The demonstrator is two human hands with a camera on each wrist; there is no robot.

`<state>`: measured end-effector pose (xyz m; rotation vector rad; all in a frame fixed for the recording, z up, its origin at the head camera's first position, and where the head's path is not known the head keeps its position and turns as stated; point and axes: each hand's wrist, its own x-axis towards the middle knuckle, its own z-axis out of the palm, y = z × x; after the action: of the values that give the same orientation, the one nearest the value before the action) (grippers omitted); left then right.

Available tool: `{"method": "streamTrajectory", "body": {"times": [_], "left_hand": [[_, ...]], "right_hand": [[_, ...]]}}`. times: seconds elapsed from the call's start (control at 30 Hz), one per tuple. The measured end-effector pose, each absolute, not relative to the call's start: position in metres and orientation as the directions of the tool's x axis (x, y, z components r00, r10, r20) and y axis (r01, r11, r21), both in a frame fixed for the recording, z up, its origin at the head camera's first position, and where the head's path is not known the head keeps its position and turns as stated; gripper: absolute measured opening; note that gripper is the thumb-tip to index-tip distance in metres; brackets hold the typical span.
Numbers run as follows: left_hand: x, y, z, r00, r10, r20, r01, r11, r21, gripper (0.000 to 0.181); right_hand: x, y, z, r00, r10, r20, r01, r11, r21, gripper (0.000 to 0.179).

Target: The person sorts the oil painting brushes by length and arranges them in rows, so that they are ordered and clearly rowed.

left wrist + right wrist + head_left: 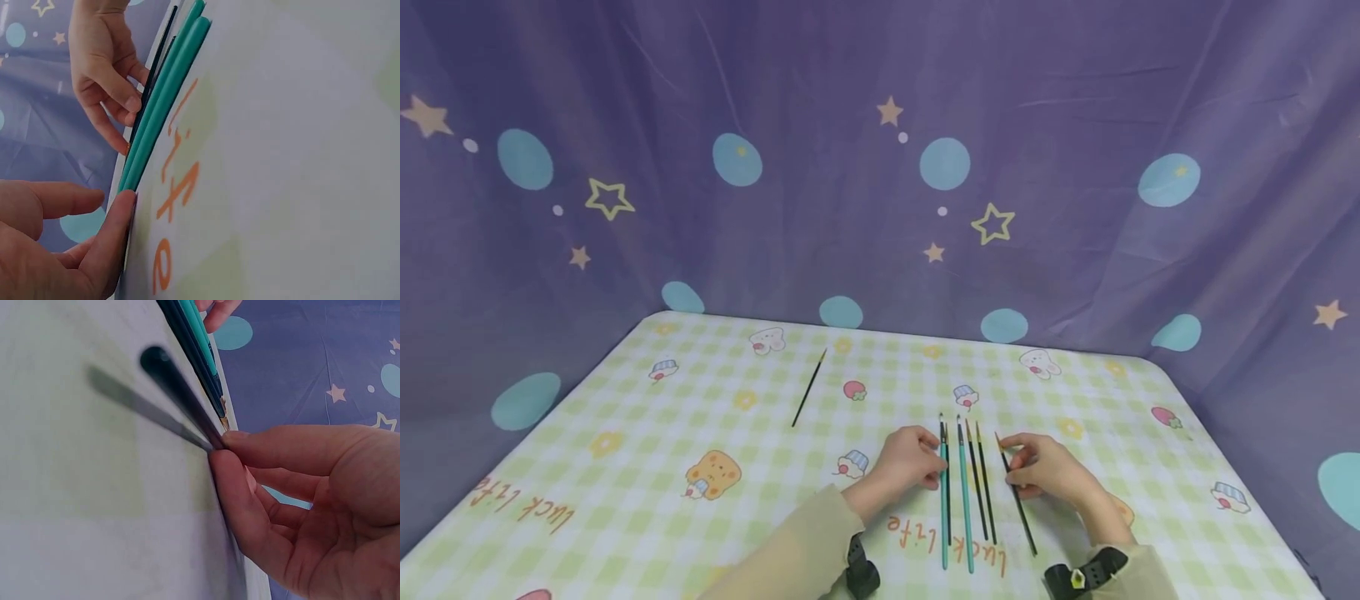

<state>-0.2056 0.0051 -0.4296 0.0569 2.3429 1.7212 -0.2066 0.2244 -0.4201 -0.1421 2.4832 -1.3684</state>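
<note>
Several paint brushes lie side by side on the checked tablecloth [715, 417]: two teal ones [964, 508] and thin black ones [985, 500]. My left hand [936, 475] rests to their left, its thumb [122, 219] touching the outer teal brush [165, 100] with the fingers loose. My right hand [1011, 471] pinches the rightmost black brush [1021, 512] near its tip between thumb and forefinger [262, 440], and its handle [175, 384] is lifted slightly off the cloth. In the left wrist view the right hand [106, 69] shows beyond the brushes.
One more thin black brush [808, 387] lies alone towards the far left of the table. A purple curtain [880, 167] with stars and blue dots hangs close behind and round the table's sides. Wrist-camera straps [1086, 575] sit on both forearms.
</note>
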Motion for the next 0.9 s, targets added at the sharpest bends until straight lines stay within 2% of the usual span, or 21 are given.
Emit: {"method": "streamTrajectory", "body": {"times": [0.3,0.6,0.9], "left_hand": [[-0.2048,0.0069,-0.4277,-0.983,0.162,-0.091,-0.009,0.445,0.896,0.026],[-0.2088,0.013,-0.4286,-0.986,0.134,-0.1,-0.014,0.534,0.846,0.026],[-0.206,0.0127,-0.4249,-0.989,0.134,-0.059,0.032,0.592,0.805,0.026]], "right_hand": [[-0.2076,0.2255,-0.4217,-0.949,-0.23,-0.217,0.062,0.537,-0.841,0.053],[-0.2076,0.2262,-0.4198,-0.948,-0.222,-0.229,0.075,0.543,-0.837,0.053],[-0.207,0.2274,-0.4182,-0.938,-0.259,-0.231,0.069,0.512,-0.856,0.053]]}}
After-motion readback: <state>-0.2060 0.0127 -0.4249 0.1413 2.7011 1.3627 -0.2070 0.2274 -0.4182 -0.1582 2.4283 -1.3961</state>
